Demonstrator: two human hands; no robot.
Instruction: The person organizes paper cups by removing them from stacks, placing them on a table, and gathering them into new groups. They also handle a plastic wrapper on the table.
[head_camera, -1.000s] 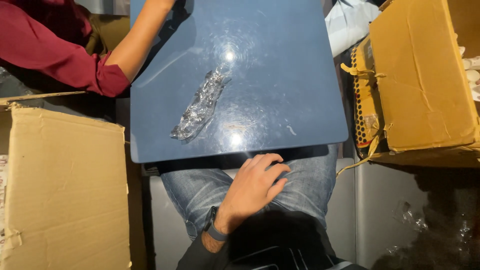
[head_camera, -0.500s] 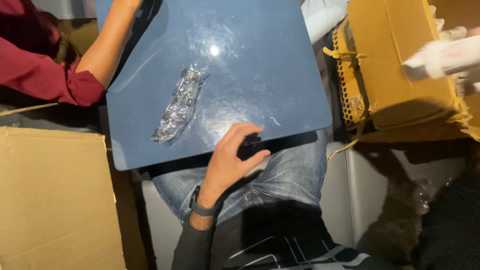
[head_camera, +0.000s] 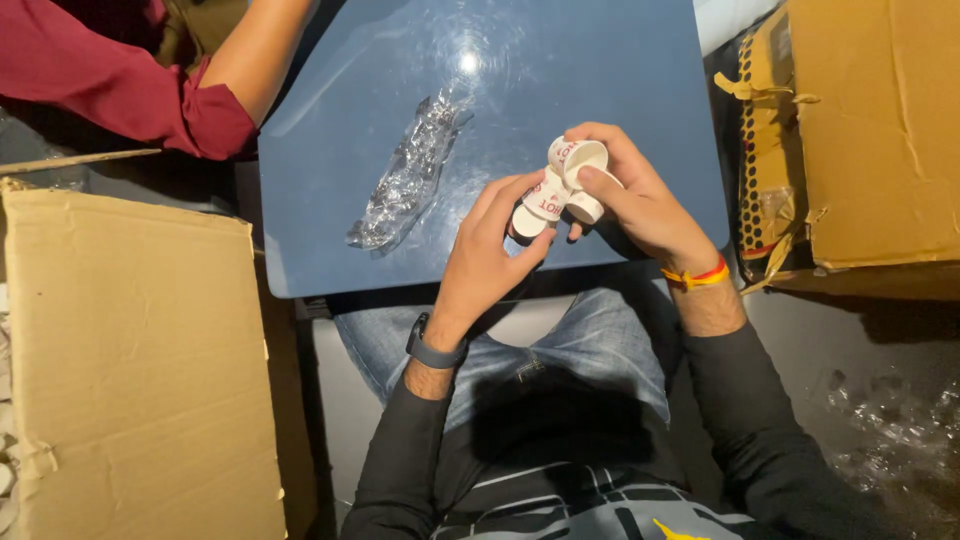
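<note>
At frame centre, over the blue surface (head_camera: 620, 90), my left hand (head_camera: 490, 250) and right hand (head_camera: 640, 200) both grasp small white paper cups with red print (head_camera: 560, 185); a crumpled clear plastic wrapper (head_camera: 405, 175) lies just left.

2 brown cardboard boxes flank the blue table. The left cardboard box (head_camera: 130, 360) stands just beside the table's near-left corner — plain, with a flat closed top. The right cardboard box (head_camera: 870, 130) sits past the table's right edge — yellow-brown, with torn flaps and a perforated dark side. On the table lies a crumpled clear plastic wrapper (head_camera: 405, 175), long and glinting.
</note>
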